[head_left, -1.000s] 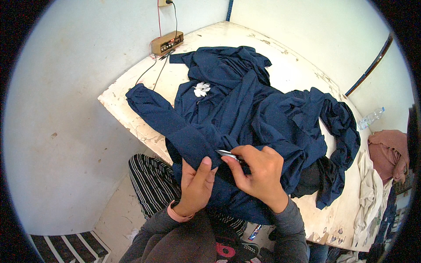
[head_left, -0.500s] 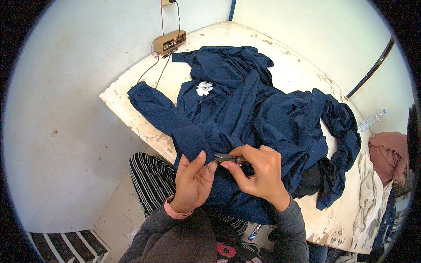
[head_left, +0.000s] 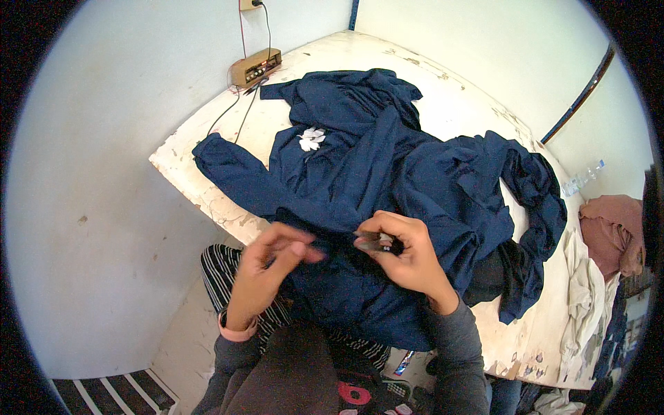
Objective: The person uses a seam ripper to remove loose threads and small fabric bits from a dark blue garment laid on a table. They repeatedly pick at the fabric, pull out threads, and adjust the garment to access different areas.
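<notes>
A dark blue garment [head_left: 346, 169] lies rumpled across the table and hangs over the near edge onto my lap. Above its near part, my right hand [head_left: 408, 252] is closed around small dark metal thread snips [head_left: 375, 242], whose blades point left. My left hand [head_left: 271, 266] hovers over the garment's left near folds, slightly smeared by motion, with its thumb apart from the fingers and nothing visible in it. A gap of dark blue cloth lies between the two hands. Small white paper-like pieces [head_left: 312, 139] rest on the garment's far left part.
The worn cream table [head_left: 477, 111] meets walls at the back. A brown box with wires [head_left: 256, 67] sits at its far left. On the right are a clear plastic bottle [head_left: 583, 178], a brownish-pink cloth [head_left: 611, 232] and a cream cloth [head_left: 584, 308].
My left hand has moved left, away from the snips, and come off the cloth edge. My right hand has shifted slightly up and left, keeping the snips. The whole view has shifted a little.
</notes>
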Tool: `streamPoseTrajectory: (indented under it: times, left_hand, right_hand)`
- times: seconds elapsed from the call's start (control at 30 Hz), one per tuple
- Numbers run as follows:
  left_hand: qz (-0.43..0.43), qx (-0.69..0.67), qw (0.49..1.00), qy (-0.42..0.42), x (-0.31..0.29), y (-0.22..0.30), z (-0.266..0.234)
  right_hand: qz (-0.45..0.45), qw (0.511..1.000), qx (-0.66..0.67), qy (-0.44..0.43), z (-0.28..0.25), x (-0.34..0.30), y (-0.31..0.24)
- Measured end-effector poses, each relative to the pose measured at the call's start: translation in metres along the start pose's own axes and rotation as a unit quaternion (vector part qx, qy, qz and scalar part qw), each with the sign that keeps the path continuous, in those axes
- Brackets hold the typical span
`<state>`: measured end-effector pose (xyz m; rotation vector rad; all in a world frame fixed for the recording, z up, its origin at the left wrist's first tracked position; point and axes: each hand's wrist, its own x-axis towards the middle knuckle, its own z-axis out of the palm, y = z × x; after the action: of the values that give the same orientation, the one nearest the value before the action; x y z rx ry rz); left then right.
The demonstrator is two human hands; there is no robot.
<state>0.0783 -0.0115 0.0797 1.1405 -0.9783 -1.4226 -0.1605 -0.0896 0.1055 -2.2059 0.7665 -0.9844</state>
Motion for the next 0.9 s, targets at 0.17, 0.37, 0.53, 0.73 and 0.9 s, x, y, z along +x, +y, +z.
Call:
streamPoseTrajectory:
  times: [0.17,0.37,0.53,0.73,0.9]
  left_hand:
    - [0.333,0.325,0.877,0.117,-0.001,0.017,0.008]
    - [0.056,0.009,0.998,-0.014,0.0,-0.007,0.024]
    - [0.015,-0.186,0.982,0.008,0.005,-0.01,0.031]
    - [0.004,-0.189,0.982,0.015,0.005,-0.009,0.032]
    - [0.001,-0.186,0.982,0.012,0.004,-0.013,0.032]
  right_hand:
    - [0.095,0.981,0.156,-0.06,-0.002,0.0,-0.009]
    - [0.049,0.996,0.075,0.02,0.0,0.0,-0.009]
    - [0.099,0.992,0.015,0.073,-0.014,0.001,-0.027]
    - [0.038,0.997,-0.072,0.016,-0.018,0.0,-0.036]
    - [-0.023,0.989,-0.148,0.023,-0.013,0.001,-0.038]
